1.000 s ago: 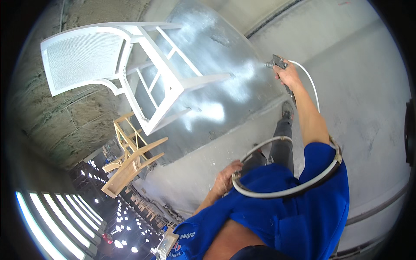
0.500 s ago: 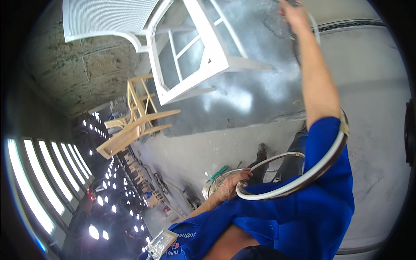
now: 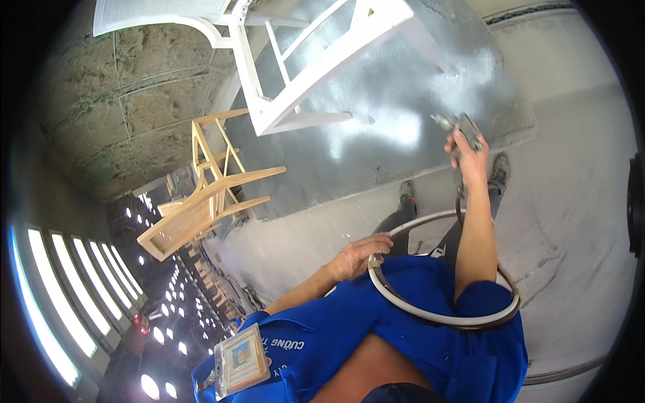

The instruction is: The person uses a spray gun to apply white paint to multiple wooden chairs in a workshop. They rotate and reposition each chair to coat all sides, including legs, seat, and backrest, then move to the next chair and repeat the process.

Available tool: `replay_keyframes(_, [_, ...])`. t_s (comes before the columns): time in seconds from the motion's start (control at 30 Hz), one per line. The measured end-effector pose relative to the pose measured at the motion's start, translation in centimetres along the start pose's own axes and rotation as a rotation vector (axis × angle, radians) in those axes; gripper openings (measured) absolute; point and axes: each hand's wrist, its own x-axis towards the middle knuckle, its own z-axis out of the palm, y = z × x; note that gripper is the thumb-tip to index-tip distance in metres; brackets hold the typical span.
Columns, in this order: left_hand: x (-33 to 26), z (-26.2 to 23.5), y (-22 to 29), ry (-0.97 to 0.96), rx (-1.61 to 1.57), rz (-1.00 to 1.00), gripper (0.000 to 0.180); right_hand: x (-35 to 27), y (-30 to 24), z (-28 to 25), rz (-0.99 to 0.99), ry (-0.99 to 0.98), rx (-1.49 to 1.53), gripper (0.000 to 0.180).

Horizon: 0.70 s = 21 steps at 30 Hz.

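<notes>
My right hand (image 3: 470, 158) is closed around a metal spray gun (image 3: 460, 127), its nozzle pointing left toward a white chair frame (image 3: 322, 67). A hose (image 3: 430, 316) runs from the gun and loops in front of my body. Near my waist, my left hand (image 3: 359, 257) is closed on this hose, the fingers curled over it. The white chair is tipped, its seat frame and legs showing and its back (image 3: 161, 10) cut off by the top left edge. There is a gap between the gun and the chair.
A bare wooden chair (image 3: 208, 195) lies tipped beyond the white one. Beneath the white chair is a grey sheet (image 3: 383, 161) with white overspray. My shoes (image 3: 500, 169) stand at its near edge. A bright row of lamps (image 3: 60, 289) is at the left.
My right hand has come down and toward my body with the spray gun. The hose loop has dropped lower with it. The white chair sits higher in view.
</notes>
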Motion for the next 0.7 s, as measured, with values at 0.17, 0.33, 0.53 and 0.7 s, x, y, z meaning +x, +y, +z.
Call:
replay_keyframes(0.17, [-7.3, -4.4, -8.5, -0.081, 0.187, 0.158, 0.023, -2.8, 4.5, 4.6, -0.139, -0.101, 0.072, 0.049])
replay_keyframes(0.33, [-15.5, -5.9, -12.0, -0.133, 0.228, 0.172, 0.022, -10.0, 9.3, 5.7, -0.011, 0.186, -0.187, 0.047])
replay_keyframes(0.53, [-19.7, -5.3, -14.4, -0.06, 0.239, 0.22, 0.023, -13.6, 8.3, 5.7, -0.059, -0.008, -0.121, 0.047])
replay_keyframes(0.7, [-23.0, -3.1, -13.7, 0.022, 0.239, 0.276, 0.022, -19.1, 1.4, 8.1, -0.356, -0.176, -0.07, 0.056])
